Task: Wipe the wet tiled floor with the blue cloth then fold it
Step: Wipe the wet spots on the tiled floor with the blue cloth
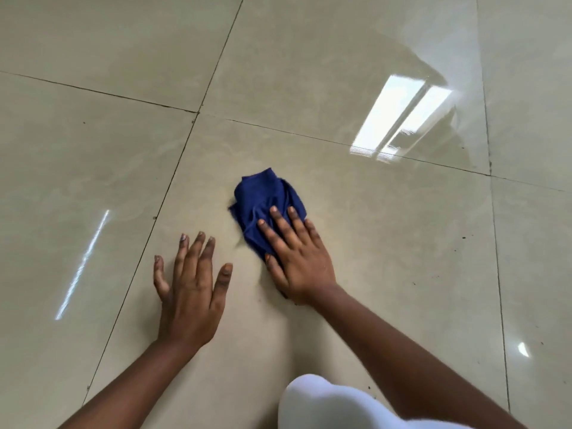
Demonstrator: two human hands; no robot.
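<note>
- The right hand (297, 261) presses flat on the bunched blue cloth (266, 205) (not clenched); it may skid on the wet floor (340, 72).
- The left hand (192, 289), spread and holding nothing, could slip while bracing.

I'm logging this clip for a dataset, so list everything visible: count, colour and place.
blue cloth: one, dark blue, bunched on the centre tile under the right hand.
tiled floor: large glossy beige tiles with dark grout lines, filling the view.
window reflection: one, bright white, upper right on the tiles.
white garment: one, bottom edge, right of centre.
left hand: flat on the floor, fingers spread, left of the cloth.
right hand: palm down, pressing the cloth.
</note>
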